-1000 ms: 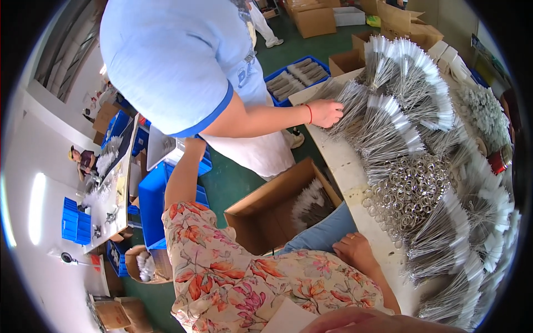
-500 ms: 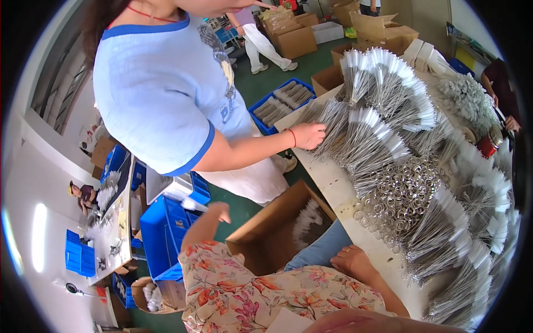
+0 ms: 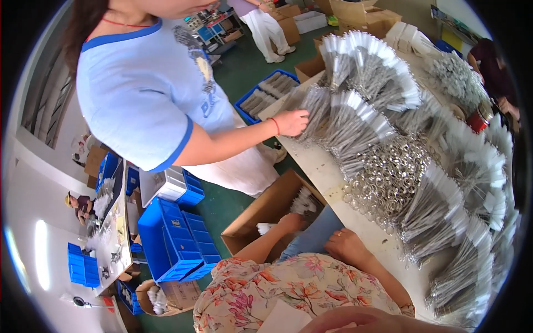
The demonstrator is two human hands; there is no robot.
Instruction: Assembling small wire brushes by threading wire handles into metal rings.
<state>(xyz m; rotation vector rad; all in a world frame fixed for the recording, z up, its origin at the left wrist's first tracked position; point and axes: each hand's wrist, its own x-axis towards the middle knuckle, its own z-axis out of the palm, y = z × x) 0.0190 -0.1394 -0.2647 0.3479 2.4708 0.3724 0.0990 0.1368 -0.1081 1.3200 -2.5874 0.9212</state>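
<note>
My left hand (image 3: 292, 223) reaches down into an open cardboard box (image 3: 244, 222) and is closed on a brush. The brush's white bristle head (image 3: 265, 228) sticks out on the left side of the hand; its handle is hidden. More white-bristled brushes (image 3: 304, 201) lie in the far end of the box. My right hand (image 3: 348, 245), with a ring on a finger, rests at the table's near edge beside the blue cloth (image 3: 316, 236) on my lap. Its fingers are curled in, and what they may hold is hidden.
Bundles of wire-handled white brushes (image 3: 361, 119) and a heap of metal rings (image 3: 388, 175) cover the table (image 3: 319, 166). A co-worker's hand (image 3: 291, 122) touches the far-left bundles. Blue crates (image 3: 169, 238) stand at my left; a brush-filled blue crate (image 3: 266, 94) sits beyond the co-worker.
My left hand, with the white-bristled brush, has moved right and down from beside the blue crates into the cardboard box. My right hand has stayed by the table edge. The view has shifted slightly.
</note>
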